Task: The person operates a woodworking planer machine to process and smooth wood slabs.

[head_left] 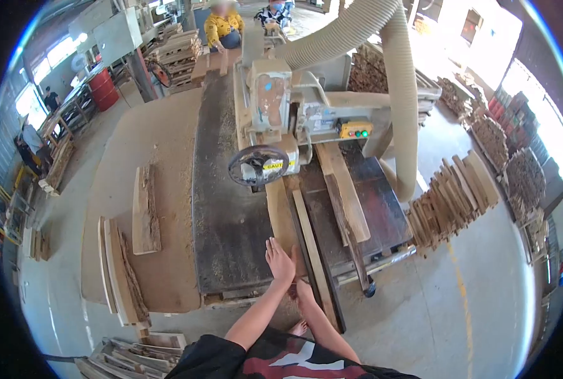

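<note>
A pale wooden board (279, 210) lies lengthwise on the dark machine table, its far end under the saw head with the black handwheel (258, 165). My left hand (281, 261) rests flat on the near part of this board, fingers stretched out. Close behind it, my right hand (303, 290) is low at the board's near end; its fingers are mostly hidden by the left hand and wrist. A long straight guide rail (315, 252) runs just to the right of both hands.
More boards (344, 202) lie right of the rail. Left, a brown side table (167, 139) carries several rough-edged planks (145, 211). A ribbed hose (400, 107) hangs above. Stacked wood (452, 202) stands at right. A person in yellow (223, 28) is beyond the machine.
</note>
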The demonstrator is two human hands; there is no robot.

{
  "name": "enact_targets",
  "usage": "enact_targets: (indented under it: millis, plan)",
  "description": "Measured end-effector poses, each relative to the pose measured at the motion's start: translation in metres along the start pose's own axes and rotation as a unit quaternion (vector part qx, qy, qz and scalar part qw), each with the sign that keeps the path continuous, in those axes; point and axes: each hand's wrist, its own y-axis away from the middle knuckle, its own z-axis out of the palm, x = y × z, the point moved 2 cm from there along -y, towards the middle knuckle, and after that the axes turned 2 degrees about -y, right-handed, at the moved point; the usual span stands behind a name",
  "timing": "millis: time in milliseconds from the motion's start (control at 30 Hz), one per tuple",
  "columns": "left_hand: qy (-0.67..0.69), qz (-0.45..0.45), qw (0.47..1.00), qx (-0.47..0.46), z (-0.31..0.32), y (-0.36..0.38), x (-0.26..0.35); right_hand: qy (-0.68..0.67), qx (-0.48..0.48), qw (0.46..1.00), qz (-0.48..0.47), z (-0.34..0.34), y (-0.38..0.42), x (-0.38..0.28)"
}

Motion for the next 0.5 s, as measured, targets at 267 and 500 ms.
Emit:
enact_targets:
  millis: [267, 500]
  plan:
    - [0.006, 0.0, 1.0, 0.022, 0.022, -0.099, -0.011, 0.112, 0.044, 0.986, -0.117, 0.056, -0.075, -0.067]
    - [0.109, -0.011, 0.993, 0.04, 0.036, -0.169, -0.028, -0.008, 0.027, 0.999, -0.031, 0.088, -0.119, -0.109]
